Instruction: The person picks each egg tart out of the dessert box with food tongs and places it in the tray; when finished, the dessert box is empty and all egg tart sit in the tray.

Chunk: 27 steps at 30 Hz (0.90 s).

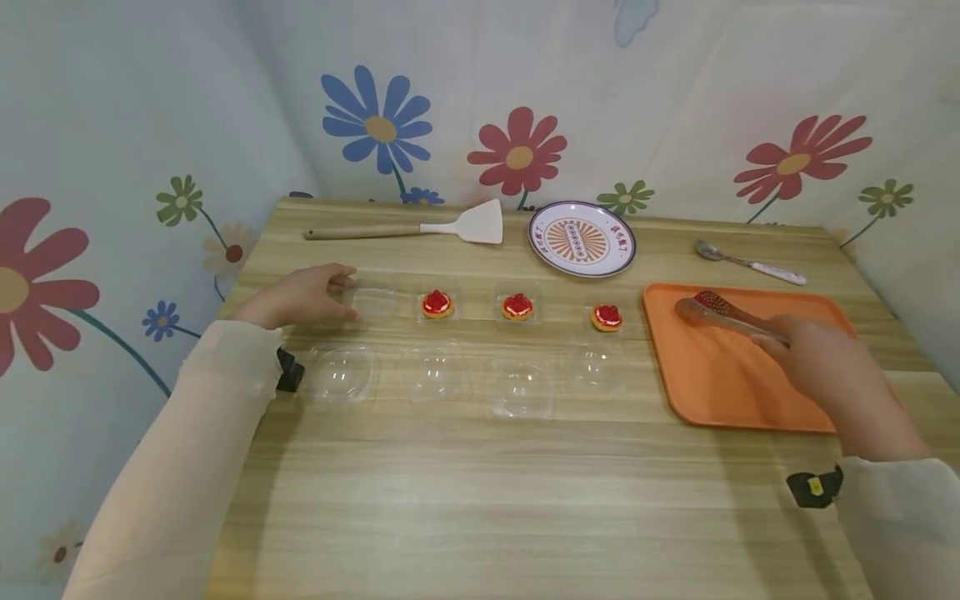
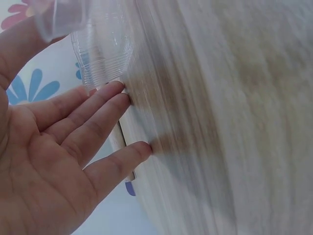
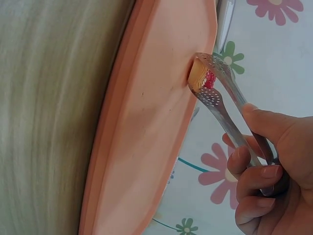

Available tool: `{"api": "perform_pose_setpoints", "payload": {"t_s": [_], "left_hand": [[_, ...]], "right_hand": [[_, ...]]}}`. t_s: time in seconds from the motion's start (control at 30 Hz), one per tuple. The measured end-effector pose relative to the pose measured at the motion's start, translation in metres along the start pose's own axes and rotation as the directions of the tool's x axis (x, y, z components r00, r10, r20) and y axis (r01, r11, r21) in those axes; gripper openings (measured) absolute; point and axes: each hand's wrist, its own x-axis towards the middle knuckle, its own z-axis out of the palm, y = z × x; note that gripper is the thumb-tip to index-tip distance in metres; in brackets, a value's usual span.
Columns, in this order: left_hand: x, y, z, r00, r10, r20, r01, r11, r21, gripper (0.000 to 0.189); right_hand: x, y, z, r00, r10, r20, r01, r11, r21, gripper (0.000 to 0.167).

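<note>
My right hand (image 1: 821, 367) grips metal tongs (image 3: 230, 122) over the orange tray (image 1: 697, 392). Between the perforated tong heads sits a small tart (image 3: 199, 73) with a red topping, mostly covered by the tongs in the head view. At the left my left hand (image 1: 303, 296) rests with loosely spread fingers beside a clear plastic box (image 1: 373, 302). In the left wrist view the fingertips reach the ribbed wall of the plastic box (image 2: 105, 54); whether they touch it I cannot tell. To its right, three red-topped tarts (image 1: 437, 304) sit in a row in clear boxes.
Several clear domed lids (image 1: 435, 372) lie in a row in front of the tarts. Behind stand a white spatula (image 1: 476, 225) with a wooden handle and a printed plate (image 1: 581, 239). A spoon (image 1: 750, 262) lies behind the tray. A flowered curtain (image 1: 600, 100) borders the table.
</note>
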Motion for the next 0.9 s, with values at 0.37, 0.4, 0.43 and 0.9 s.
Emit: {"api": "perform_pose_setpoints", "payload": {"t_s": [0.37, 0.4, 0.43, 0.9], "left_hand": [[0.0017, -0.0066, 0.0033, 1.0, 0.005, -0.004, -0.005, 1.0, 0.012, 0.088], [0.0014, -0.0069, 0.0035, 1.0, 0.008, -0.004, -0.007, 1.0, 0.011, 0.089], [0.0013, -0.007, 0.0036, 1.0, 0.009, -0.005, -0.009, 1.0, 0.014, 0.089], [0.0013, -0.0047, 0.0042, 0.999, 0.032, -0.028, -0.032, 0.999, -0.008, 0.089]], "right_hand": [[0.0011, -0.0034, 0.0037, 1.0, -0.018, -0.016, 0.018, 1.0, 0.004, 0.05], [0.0016, -0.0034, 0.0044, 1.0, -0.022, -0.018, 0.022, 1.0, 0.008, 0.047], [0.0019, -0.0032, 0.0049, 1.0, -0.021, -0.019, 0.021, 1.0, 0.011, 0.046], [0.0016, -0.0046, 0.0038, 1.0, 0.025, -0.016, -0.024, 0.999, 0.023, 0.05]]}}
